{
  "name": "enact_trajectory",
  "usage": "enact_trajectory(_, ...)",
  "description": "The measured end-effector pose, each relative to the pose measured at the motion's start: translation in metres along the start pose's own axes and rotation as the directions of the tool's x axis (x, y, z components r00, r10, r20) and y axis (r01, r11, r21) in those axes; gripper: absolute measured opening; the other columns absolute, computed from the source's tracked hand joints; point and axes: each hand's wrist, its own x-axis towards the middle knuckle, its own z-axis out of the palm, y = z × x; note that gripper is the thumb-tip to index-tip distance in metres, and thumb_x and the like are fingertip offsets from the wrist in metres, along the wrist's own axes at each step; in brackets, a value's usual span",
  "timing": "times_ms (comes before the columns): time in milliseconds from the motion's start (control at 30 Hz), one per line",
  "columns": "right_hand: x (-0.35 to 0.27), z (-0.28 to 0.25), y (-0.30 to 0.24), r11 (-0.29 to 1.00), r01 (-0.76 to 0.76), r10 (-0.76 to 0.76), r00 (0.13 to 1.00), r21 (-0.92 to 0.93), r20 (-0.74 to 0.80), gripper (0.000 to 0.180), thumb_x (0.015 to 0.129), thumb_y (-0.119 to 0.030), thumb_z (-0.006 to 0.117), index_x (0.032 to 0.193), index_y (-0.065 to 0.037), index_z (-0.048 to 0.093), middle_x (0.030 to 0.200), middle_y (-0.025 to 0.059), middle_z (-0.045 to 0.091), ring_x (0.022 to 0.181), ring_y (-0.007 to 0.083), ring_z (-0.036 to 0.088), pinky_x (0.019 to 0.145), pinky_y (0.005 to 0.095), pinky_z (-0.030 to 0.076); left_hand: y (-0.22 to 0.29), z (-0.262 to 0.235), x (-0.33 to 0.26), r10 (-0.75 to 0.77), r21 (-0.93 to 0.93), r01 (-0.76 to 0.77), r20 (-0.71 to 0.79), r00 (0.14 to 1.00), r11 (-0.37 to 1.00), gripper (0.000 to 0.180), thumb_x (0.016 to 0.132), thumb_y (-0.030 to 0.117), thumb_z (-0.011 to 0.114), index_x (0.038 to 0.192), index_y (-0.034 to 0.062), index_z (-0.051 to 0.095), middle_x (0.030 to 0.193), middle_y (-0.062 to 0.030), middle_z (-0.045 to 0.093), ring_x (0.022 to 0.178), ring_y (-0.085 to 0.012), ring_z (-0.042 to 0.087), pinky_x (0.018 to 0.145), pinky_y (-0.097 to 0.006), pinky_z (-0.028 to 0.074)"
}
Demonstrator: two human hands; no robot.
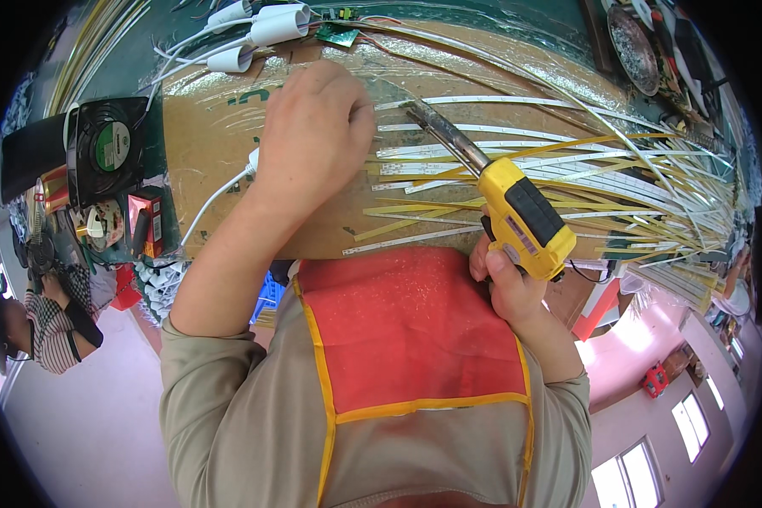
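Note:
My right hand (511, 279) is wrapped round the grip of a yellow and black soldering gun (529, 220). Its metal barrel slants up and left, and the tip is close to the end of a white LED strip (483, 100). My left hand (317, 118) is closed just left of that tip, over the brown work board (220, 161). Its fingertips are turned away from view, so what they pinch, if anything, is hidden. More white and yellow LED strips (516, 161) lie fanned out to the right, beneath the gun's barrel.
White cylindrical housings (279, 25) with cables and a green circuit board (339, 35) lie along the far edge. A black fan (108, 151) and a small red box (145, 224) stand at left. A metal dish (633, 49) sits far right. Another person (46, 326) is at far left.

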Motion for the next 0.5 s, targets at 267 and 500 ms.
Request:
enact_trajectory(267, -0.0001, -0.0002, 0.0003, 1.0, -0.009, 0.009, 1.0, 0.002, -0.001, 0.058, 0.09, -0.028, 0.067, 0.133, 0.003, 0.043, 0.074, 0.0053, 0.051, 0.061, 0.0133, 0.048, 0.055, 0.028, 0.042, -0.0019, -0.0031, 0.0006, 0.0, -0.048, 0.0, 0.011, 1.0, 0.999, 0.008, 0.077, 0.006, 0.069, 0.081, 0.0025, 0.063, 0.085, -0.0115, 0.062, 0.086, -0.0329, 0.06, 0.078, -0.041, 0.047)
enact_trajectory(500, 0.0012, -0.0005, 0.0001, 1.0, 0.002, -0.002, 1.0, -0.004, 0.001, 0.059, 0.09, -0.029, 0.067, 0.133, 0.003, 0.043, 0.073, 0.0055, 0.051, 0.06, 0.0134, 0.048, 0.055, 0.0279, 0.042, -0.0033, -0.0044, -0.0004, 0.023, -0.063, -0.022, 0.019, 1.0, 0.998, 0.007, 0.077, 0.006, 0.069, 0.081, 0.0032, 0.064, 0.087, -0.0102, 0.063, 0.087, -0.0319, 0.06, 0.078, -0.04, 0.047)
